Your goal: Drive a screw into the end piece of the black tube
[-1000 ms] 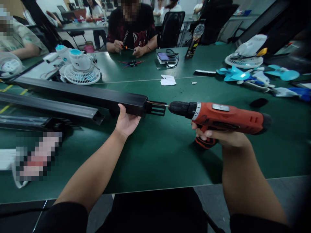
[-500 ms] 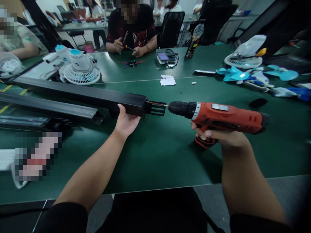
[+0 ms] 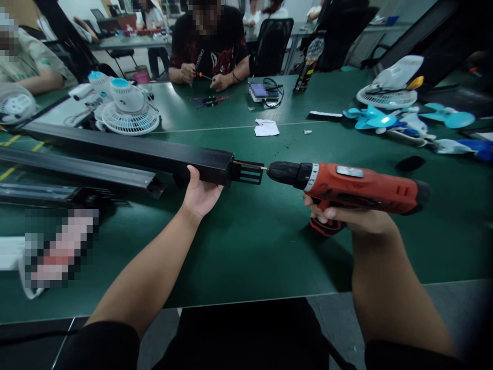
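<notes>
My right hand (image 3: 346, 216) is wrapped round the grip of a red and black cordless drill (image 3: 365, 187), which points left. From its chuck a long thin bit (image 3: 250, 164) reaches to the end of a long black metal beam (image 3: 173, 154). Beside the bit, a slotted black bracket (image 3: 252, 174) sticks out of that end. My left hand (image 3: 202, 195) grips the beam near this end from below, thumb up on the near side; the other fingers are hidden under it. Whether the bit's tip meets a screw cannot be seen.
More black metal beams (image 3: 77, 167) lie at the left, near a blurred-out phone-like object (image 3: 63, 249). Fan parts (image 3: 129, 110) stand behind, with blue fan blades (image 3: 370, 117) at the right. Across the green table (image 3: 246, 257) a person (image 3: 210, 46) works with a screwdriver, near a bottle (image 3: 308, 61).
Almost nothing differs. The view has shifted very slightly; both hands, the drill and the beam keep the same positions relative to each other.
</notes>
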Motion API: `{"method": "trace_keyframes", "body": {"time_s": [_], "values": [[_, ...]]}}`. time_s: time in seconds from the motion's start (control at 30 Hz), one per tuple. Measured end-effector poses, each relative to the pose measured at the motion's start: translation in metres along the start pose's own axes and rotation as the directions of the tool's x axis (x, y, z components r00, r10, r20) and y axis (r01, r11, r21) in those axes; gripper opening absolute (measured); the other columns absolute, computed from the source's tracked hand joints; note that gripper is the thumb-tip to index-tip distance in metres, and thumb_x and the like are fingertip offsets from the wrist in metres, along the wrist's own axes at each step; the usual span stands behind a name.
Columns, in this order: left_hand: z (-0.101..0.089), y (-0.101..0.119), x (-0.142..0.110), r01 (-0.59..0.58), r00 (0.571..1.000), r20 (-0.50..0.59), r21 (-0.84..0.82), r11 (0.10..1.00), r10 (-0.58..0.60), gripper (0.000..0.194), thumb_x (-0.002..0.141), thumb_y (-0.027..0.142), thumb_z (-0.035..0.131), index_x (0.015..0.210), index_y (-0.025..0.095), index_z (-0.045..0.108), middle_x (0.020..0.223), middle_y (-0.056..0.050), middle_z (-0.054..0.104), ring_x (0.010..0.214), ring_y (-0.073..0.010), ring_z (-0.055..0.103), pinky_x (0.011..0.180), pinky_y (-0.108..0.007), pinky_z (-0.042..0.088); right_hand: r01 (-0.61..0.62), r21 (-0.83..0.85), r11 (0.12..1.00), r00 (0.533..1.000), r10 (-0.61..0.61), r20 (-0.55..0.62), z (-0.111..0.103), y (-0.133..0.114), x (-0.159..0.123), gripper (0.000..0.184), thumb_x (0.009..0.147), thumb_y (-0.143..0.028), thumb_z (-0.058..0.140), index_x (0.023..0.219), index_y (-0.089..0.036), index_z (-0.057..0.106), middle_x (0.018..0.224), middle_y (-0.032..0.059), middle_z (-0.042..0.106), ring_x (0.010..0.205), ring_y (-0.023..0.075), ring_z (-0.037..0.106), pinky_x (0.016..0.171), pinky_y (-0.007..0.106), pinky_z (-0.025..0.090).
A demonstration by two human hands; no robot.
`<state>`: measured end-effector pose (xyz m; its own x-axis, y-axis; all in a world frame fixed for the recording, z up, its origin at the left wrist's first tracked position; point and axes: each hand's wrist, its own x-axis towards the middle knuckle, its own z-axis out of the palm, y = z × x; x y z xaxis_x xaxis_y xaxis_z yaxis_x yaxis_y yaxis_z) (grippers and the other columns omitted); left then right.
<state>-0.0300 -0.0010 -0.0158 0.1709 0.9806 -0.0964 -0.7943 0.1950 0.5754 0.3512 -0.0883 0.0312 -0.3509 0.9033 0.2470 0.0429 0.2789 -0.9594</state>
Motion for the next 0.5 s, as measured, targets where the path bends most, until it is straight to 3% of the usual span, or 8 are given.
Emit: {"method": "trace_keyframes", "body": {"time_s": [0.5], "values": [[-0.0020,0.0010,0.0005,0.021,0.999,0.024,-0.014,1.000,-0.020,0.076,0.124,0.074,0.071,0.184,0.026,0.066,0.170,-0.011,0.085,0.179,-0.0317,0.068,0.150,-0.043,0.057,0.023,0.014,1.000,1.000,-0.023,0.013,-0.0009,0.0024,0.0007,0.033,0.100,-0.052,0.108,0.119,-0.028,0.096,0.104,0.0063,0.090,0.060,0.0157,0.069,0.054,0.033,0.066]]}}
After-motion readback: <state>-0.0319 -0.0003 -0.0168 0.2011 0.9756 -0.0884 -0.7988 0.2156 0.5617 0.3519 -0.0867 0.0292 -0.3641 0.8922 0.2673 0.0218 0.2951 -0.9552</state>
